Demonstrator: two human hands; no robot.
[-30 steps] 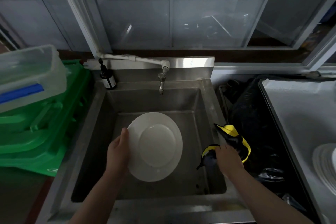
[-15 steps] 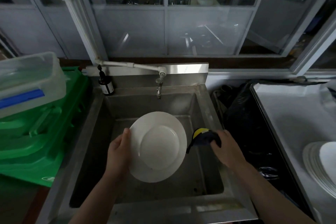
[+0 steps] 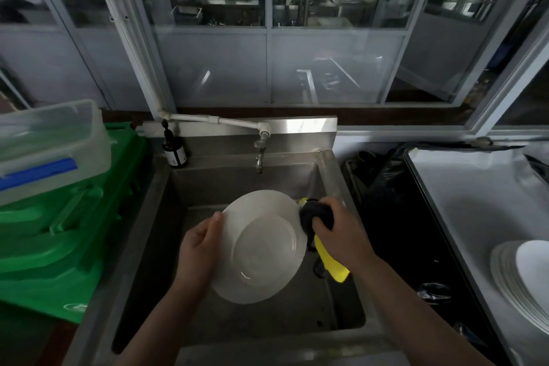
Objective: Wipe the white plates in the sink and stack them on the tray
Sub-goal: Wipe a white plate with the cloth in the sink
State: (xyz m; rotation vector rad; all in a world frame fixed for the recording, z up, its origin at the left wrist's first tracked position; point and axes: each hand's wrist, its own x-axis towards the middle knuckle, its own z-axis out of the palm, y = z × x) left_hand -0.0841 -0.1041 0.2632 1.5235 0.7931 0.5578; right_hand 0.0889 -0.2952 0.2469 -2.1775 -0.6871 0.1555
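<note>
Since a moment ago, the right hand (image 3: pixel 341 232) has carried the dark cloth with yellow edging (image 3: pixel 318 217) from the sink's right side up to the right rim of the white plate (image 3: pixel 261 246), where the cloth now touches the plate's edge. The fingers of that hand are curled round the bunched cloth, and a yellow strip of it hangs down below the palm. The camera view has also tipped upward, so more of the window shows.

The left hand (image 3: pixel 199 249) grips the plate by its left rim, thumb on the upper face and fingers hidden behind it. The plate is tilted, its face turned up toward the viewer, held above the basin of the steel sink (image 3: pixel 341 300) and not resting on the bottom.

A tap (image 3: pixel 260 154) fed by a white pipe (image 3: pixel 214 120) stands over the back of the basin. A small dark pump bottle (image 3: pixel 173 148) sits on the sink's back left corner. To the left are stacked green crates (image 3: pixel 59 232) with a clear plastic box (image 3: pixel 50 142) on top. To the right, past a dark gap holding black bags (image 3: pixel 392 211), lies the tray (image 3: pixel 475 202) lined in white, with a stack of white plates (image 3: pixel 523 282) at its right edge, partly cut off by the frame. Glass window panels (image 3: pixel 326 62) run across the wall behind the sink.
</note>
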